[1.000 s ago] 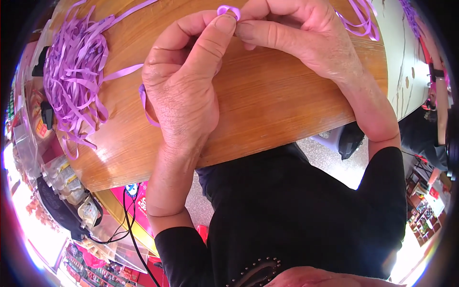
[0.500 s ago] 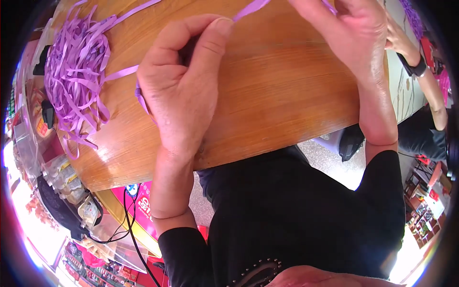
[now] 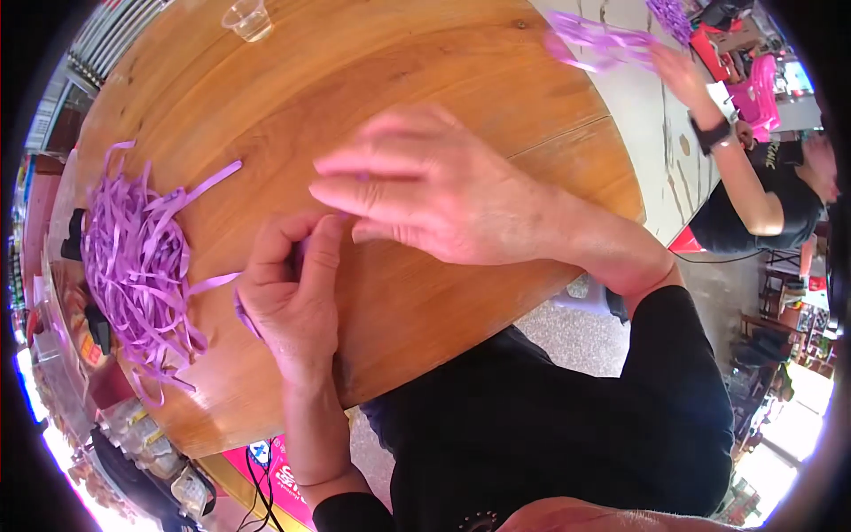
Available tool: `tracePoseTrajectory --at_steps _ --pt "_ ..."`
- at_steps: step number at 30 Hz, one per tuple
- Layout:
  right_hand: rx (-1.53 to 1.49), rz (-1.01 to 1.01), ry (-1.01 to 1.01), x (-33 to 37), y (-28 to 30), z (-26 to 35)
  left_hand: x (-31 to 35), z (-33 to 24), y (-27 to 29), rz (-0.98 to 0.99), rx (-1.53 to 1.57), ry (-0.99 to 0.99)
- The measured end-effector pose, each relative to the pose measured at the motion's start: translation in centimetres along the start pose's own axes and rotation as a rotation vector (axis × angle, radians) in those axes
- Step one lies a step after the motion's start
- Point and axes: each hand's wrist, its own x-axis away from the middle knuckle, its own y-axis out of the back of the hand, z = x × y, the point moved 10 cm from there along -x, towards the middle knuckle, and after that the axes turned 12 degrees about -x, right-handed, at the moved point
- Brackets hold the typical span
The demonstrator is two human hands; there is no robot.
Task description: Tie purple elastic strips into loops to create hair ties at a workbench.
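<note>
Pinching purple ribbon (image 3: 245,315) between thumb and forefinger — left hand (image 3: 295,306) over wooden table (image 3: 425,66), ribbon pile (image 3: 137,257) lying to its left. Right hand (image 3: 434,191) just beside — blurred, fingers extended, slightly parted; cannot tell whether they grip anything.

A left hand (image 3: 297,293) curls, thumb (image 3: 319,266) against forefinger (image 3: 279,238), while the right hand (image 3: 452,199), blurred, extends its fingers (image 3: 386,200) nearby, both forearms (image 3: 321,443) bare.

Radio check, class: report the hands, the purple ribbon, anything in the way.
Left hand holds purple ribbon. Right hand alongside, fingers extended, blurred, grip unclear. Ribbon heap left of both hands. Right hand hides some tabletop.
</note>
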Motion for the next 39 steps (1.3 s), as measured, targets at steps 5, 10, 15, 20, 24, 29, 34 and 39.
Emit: tracePoseTrajectory --at_steps 5,10,15,20,24,29,34,39 --pt "-0.211 0.09 -0.102 0.7 -1.0 -1.9 -0.2 0.0 -0.1 0.01 0.151 0.06" --pt "-0.267 0.071 -0.175 -0.1 0.5 -2.7 -0.9 -0.3 1.7 -0.118 0.088 0.067" --pt "-0.089 0.011 -0.064 -0.8 1.0 -2.1 -1.1 -0.8 1.9 -0.121 0.007 -0.038" --pt "0.037 0.033 0.066 -0.4 -0.8 -0.6 -0.7 -1.1 0.7 -0.023 0.035 -0.054" --pt "-0.245 0.115 -0.125 0.0 -0.9 -1.9 -0.8 -0.8 0.9 -0.034 0.081 -0.022" --pt "-0.287 0.086 -0.218 0.0 0.1 -2.5 -1.2 -1.1 1.5 -0.079 0.001 -0.095" --pt "-0.389 0.27 -0.304 0.6 -1.6 -3.3 -0.6 -4.4 1.4 -0.141 -0.4 -0.395" --pt "-1.294 0.191 -0.667 2.1 -2.7 -4.8 -1.1 -2.6 0.7 0.031 0.062 -0.197"
